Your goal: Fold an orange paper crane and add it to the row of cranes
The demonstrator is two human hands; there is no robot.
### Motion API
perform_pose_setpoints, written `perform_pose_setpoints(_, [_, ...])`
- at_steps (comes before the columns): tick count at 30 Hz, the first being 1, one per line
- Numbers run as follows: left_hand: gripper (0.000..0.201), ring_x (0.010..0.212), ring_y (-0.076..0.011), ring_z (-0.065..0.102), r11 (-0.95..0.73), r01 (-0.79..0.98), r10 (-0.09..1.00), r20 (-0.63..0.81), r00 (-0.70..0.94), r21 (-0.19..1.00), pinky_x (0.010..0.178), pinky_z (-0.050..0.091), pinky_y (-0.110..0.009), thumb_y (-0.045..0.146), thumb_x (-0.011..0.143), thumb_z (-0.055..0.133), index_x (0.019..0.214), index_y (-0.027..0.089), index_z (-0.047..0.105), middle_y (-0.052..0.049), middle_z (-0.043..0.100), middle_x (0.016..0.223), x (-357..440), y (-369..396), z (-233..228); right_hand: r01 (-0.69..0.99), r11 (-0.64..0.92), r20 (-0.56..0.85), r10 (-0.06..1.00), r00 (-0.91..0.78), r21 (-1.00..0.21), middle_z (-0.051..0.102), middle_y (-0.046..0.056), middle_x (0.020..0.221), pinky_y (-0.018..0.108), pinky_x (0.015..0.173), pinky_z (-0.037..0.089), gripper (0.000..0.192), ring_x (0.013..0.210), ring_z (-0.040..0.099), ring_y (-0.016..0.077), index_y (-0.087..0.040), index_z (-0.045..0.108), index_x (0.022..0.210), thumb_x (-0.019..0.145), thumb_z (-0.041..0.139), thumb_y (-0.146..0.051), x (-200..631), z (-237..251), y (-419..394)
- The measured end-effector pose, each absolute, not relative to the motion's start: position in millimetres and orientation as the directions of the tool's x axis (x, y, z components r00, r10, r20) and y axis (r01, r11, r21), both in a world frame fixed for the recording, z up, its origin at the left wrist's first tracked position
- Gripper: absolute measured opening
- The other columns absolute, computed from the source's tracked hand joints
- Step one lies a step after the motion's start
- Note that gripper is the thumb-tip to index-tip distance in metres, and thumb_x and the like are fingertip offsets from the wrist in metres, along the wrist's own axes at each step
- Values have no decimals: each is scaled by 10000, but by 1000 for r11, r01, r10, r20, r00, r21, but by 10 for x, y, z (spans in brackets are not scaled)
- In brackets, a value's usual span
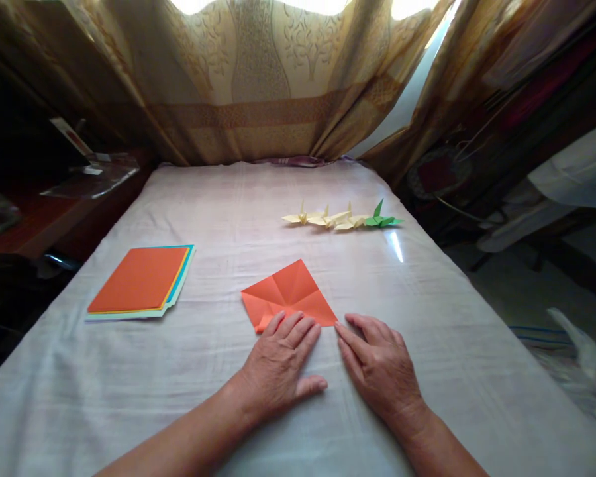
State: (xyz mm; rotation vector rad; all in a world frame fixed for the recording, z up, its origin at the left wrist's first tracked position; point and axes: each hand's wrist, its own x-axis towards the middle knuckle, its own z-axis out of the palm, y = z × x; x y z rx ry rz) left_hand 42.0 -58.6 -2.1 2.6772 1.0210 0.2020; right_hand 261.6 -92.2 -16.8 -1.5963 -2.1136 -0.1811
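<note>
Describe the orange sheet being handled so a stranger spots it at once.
Look to the middle of the white cloth. Right of the stack of coloured paper, the left hand lies on the orange sheet. Unlike the stack's smooth orange top, it shows creases.

Orange paper (pixel 292 286): is showing creases converging mid-sheet
Far corner: is pointing up the frame
Lower-left edge: is buckling upward
Place: is lying just below frame centre

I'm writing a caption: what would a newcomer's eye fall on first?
Probably the creased orange sheet near the centre, under the left hand, with the right hand at its right corner. Beyond it to the right sits a row of cream and green paper birds; to the left lies an orange-topped paper stack.
</note>
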Motion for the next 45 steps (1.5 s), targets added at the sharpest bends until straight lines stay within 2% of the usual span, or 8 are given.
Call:
perform_pose_setpoints(7, [759, 1394, -276, 372, -725, 612, 643, -8, 766, 317, 1177, 199, -467, 692, 913, 387, 1471, 176, 384, -102, 436, 1504, 307, -571, -8, 938, 302, 455, 868, -197, -169, 683, 93, 1092, 383, 867, 402, 284, 1013, 588, 241, -235, 727, 1076, 952, 473, -261, 2604, -175, -921])
perform_pose_setpoints(16, [726, 1409, -261, 358, -728, 633, 643, -58, 764, 262, 1188, 176, -447, 660, 934, 381, 1493, 198, 349, -89, 413, 1521, 42, -574, 69, 943, 298, 463, 863, -201, -146, 682, 89, 1099, 378, 861, 402, 290, 1017, 588, 237, -245, 728, 1069, 959, 462, -278, 2615, -212, -920])
perform_pose_setpoints(28, [740, 1451, -286, 268, -754, 624, 619, -97, 779, 204, 1191, 90, -501, 673, 936, 345, 1521, 224, 297, -105, 331, 1559, -316, -515, 83, 943, 307, 463, 860, -216, -130, 678, 105, 1106, 387, 859, 408, 281, 1020, 583, 250, -227, 735, 1073, 939, 490, -245, 2621, -226, -924])
perform_pose_setpoints(40, [724, 1426, -314, 316, -748, 662, 661, -45, 749, 39, 1169, 116, -518, 699, 909, 374, 1493, 270, 363, -124, 361, 1544, -650, -533, 36, 950, 291, 455, 865, -213, -109, 683, 93, 1107, 382, 859, 402, 271, 1022, 580, 245, -244, 735, 1069, 927, 504, -240, 2616, -223, -925])
perform_pose_setpoints(45, [754, 1393, -318, 367, -704, 710, 709, 30, 704, -12, 1167, 143, -515, 716, 899, 366, 1434, 195, 465, -141, 440, 1495, -635, -552, 57, 951, 291, 469, 858, -212, -102, 689, 87, 1093, 371, 849, 402, 264, 1012, 579, 237, -248, 733, 1065, 927, 509, -238, 2610, -233, -922])
